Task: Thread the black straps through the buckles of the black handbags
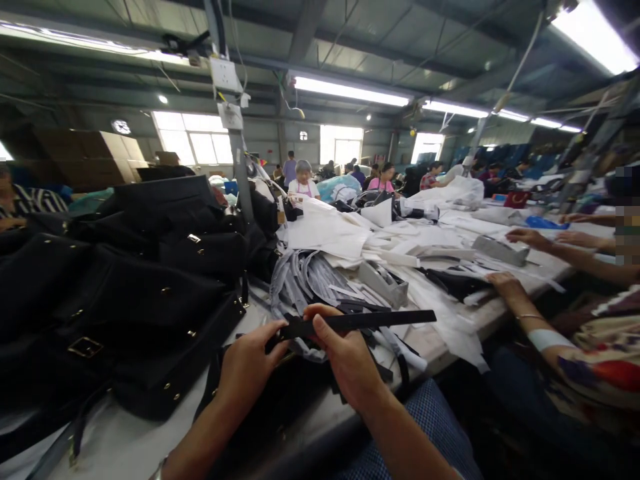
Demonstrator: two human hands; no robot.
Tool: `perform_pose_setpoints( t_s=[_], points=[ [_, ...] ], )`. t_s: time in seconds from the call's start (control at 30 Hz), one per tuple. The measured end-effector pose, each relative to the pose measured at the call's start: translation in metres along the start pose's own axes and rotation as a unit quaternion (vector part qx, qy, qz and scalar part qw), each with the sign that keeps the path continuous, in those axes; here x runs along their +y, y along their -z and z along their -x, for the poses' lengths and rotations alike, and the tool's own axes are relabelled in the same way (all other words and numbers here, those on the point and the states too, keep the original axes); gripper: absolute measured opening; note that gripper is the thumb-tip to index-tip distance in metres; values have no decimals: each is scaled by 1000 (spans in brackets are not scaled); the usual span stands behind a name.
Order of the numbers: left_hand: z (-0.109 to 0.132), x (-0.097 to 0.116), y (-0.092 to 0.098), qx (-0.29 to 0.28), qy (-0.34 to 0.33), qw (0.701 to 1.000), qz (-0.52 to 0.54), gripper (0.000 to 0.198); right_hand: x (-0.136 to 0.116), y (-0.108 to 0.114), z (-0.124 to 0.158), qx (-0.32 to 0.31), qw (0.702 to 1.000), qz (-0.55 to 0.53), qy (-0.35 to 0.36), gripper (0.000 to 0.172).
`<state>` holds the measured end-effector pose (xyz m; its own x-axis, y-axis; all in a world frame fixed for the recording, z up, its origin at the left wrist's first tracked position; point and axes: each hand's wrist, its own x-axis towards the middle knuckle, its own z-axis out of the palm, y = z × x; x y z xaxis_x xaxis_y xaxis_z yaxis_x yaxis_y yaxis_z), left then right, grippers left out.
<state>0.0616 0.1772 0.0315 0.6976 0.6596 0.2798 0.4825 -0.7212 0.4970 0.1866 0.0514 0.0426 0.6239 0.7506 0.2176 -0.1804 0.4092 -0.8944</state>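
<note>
Both hands (300, 357) pinch strap (357, 322) ends.

1. This is a factory sewing or bag-making workshop, a big hall centred on one long worktable (505, 303).
2. To the left on that worktable, finished black bags (135, 293) with metal buckles are stacked high.
3. Across the middle of it lie white and grey cut pieces (345, 233) and loose straps.
4. Along its right side and at its far end, other workers (575, 347) sit close together.
5. Above it hang fluorescent tube lights (350, 92) under a bare metal roof; beyond its far end are large windows (193, 139).
</note>
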Motion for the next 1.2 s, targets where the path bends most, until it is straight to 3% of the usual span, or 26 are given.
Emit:
perform_pose_setpoints(
  t_s=[0.1,0.2,0.37,0.47,0.53,0.77,0.97,1.2],
  points=[
    [0,-3,-2,-3,2,1000,10,30,1,-1,0,-29,990,137,19,29],
    [-1,-7,-1,-19,-1,999,40,30,10,2,-5,-35,981,190,16,27],
    [0,-14,16,-116,-54,974,186,40,29,11,-11,-22,993,92,-65,36],
    [2,-18,25,-193,-38,936,292,53,31,16,-13,-25,993,53,-100,37],
    [2,-18,26,-213,-18,915,343,53,31,17,-12,-26,993,54,-100,36],
    [0,-15,18,-175,-6,931,320,47,33,13,-7,-19,990,129,-54,36],
    [1,-18,18,-173,3,929,328,52,32,5,-3,-28,983,181,-27,33],
    [4,-10,20,-122,-2,957,264,45,35,3,-1,-47,963,265,30,27]
  ],
)
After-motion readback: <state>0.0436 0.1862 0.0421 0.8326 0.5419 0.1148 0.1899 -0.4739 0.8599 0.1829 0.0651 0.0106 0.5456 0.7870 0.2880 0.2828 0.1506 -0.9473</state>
